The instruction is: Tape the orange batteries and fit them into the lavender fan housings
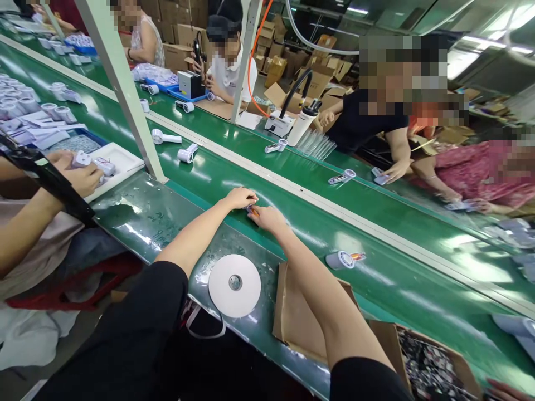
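Over the green conveyor belt, my left hand (241, 197) and my right hand (270, 218) meet, fingers curled inward. Both are closed on a small handheld fan (250, 209), mostly hidden by my fingers; an orange part of it shows beside my right fingertips. To the right on the belt lies another handheld fan (340, 259), its round end toward me and an orange piece at its handle. Further up the belt rest two more white fans, one short (188, 153) and one with a long handle (165, 137).
A white tape roll (251, 287) lies on the metal ledge before me. Beside it stand an open cardboard box (288, 312) and a box of small dark parts (434, 362). A slanted post (121, 89) rises at left. Co-workers sit along both sides; a white tray (121, 161) is at left.
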A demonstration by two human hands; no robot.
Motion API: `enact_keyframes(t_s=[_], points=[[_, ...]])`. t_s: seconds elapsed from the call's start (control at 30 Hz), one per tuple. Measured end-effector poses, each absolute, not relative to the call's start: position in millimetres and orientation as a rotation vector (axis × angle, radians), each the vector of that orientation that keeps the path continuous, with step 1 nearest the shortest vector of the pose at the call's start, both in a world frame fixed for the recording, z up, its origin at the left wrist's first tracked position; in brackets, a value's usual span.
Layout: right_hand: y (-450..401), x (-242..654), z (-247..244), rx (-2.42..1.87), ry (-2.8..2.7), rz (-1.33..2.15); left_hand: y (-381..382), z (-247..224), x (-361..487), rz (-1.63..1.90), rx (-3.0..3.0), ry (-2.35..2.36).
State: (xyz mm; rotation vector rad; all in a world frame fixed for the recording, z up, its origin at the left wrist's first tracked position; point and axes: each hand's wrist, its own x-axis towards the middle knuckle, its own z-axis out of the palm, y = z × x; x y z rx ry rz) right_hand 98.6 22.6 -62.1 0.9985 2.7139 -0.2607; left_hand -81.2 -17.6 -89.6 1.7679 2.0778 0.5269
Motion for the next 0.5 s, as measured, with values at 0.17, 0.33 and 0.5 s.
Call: enact_keyframes(t_s=[0.17, 0.33, 0.5], points=[[18, 85, -36, 0.902, 2.672, -0.252, -24, -78, -66, 0.58, 1.693, 2.155], [-15, 158, 7, 0.942, 2.863, -0.302, -46, -41, -34, 0.708, 1.657, 2.293], [-119, 353, -22, 1.101, 3.191, -0.81, -209, -88, 23, 1.073, 1.976, 1.984]])
